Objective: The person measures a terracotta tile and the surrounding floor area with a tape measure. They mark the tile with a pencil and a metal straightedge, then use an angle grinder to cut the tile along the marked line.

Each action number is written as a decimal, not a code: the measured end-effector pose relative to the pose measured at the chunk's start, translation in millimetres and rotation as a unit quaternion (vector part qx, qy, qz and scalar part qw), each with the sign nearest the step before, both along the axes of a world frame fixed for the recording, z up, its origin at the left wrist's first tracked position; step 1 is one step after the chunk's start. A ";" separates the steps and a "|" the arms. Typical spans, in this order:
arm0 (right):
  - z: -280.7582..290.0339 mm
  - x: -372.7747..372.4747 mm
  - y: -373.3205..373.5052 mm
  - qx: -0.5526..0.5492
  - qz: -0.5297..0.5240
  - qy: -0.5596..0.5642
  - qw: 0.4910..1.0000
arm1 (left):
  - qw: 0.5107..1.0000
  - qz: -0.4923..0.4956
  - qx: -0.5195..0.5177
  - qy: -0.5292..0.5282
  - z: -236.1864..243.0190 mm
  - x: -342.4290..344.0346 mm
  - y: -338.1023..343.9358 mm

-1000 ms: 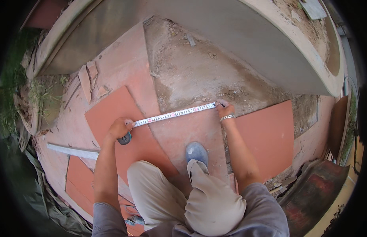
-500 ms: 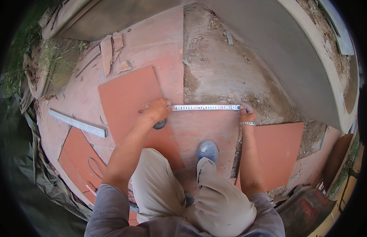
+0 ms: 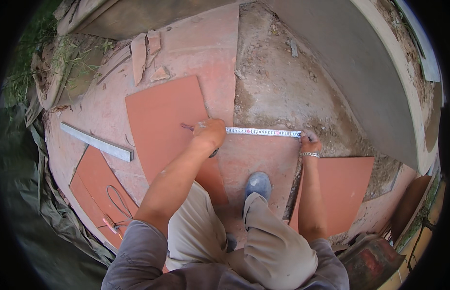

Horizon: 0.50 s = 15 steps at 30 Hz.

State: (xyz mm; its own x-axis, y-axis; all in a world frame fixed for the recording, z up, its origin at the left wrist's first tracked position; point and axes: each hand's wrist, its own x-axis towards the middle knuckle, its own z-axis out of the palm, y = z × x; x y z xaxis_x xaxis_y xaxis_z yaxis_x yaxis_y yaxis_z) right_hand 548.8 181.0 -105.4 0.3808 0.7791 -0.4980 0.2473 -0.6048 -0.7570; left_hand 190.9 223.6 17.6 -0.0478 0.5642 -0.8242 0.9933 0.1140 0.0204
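A white tape measure blade [image 3: 263,132] is stretched between my hands, almost level, over the old pink floor. My left hand [image 3: 209,133] is closed around the tape measure's side near its case; a bit of the dark round case [image 3: 214,152] shows below the hand. A thin reddish stick [image 3: 187,126], perhaps a pencil, pokes out leftward from the same fingers. Under this hand lies a large terracotta tile [image 3: 162,111]. My right hand [image 3: 309,143], with a silver bracelet at the wrist, pinches the blade's other end at the edge of the bare rough ground.
Another terracotta tile [image 3: 338,191] lies beneath my right forearm. Bare rubble ground [image 3: 278,92] stretches ahead, bounded by a grey wall [image 3: 351,63]. At left are a metal bar [image 3: 97,141], more tiles [image 3: 97,176] with a wire loop, and broken tile pieces [image 3: 139,58]. My shoe [image 3: 258,186] stands between my arms.
The view has shifted slightly. My left hand has moved right relative to the tile beneath it, and the exposed blade looks shorter. My right hand keeps its pinch on the end.
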 end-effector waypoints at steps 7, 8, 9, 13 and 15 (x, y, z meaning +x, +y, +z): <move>-11.7 7.1 -5.5 0.011 -0.010 0.023 1.000 | 1.000 0.005 -0.014 -0.012 3.6 4.9 0.6; -12.9 7.4 -7.2 0.011 0.010 -0.013 1.000 | 1.000 0.009 -0.023 -0.019 3.7 3.8 0.4; -13.1 7.1 -7.4 0.012 0.025 -0.042 0.999 | 0.999 0.014 -0.021 -0.025 3.1 2.6 3.6; -3.8 -3.1 0.0 -0.002 -0.021 -0.052 0.998 | 0.999 0.009 0.030 -0.042 2.2 -6.4 11.7; 11.2 -9.9 13.7 0.042 -0.063 0.038 0.996 | 0.995 0.013 0.079 -0.065 2.4 -16.2 20.3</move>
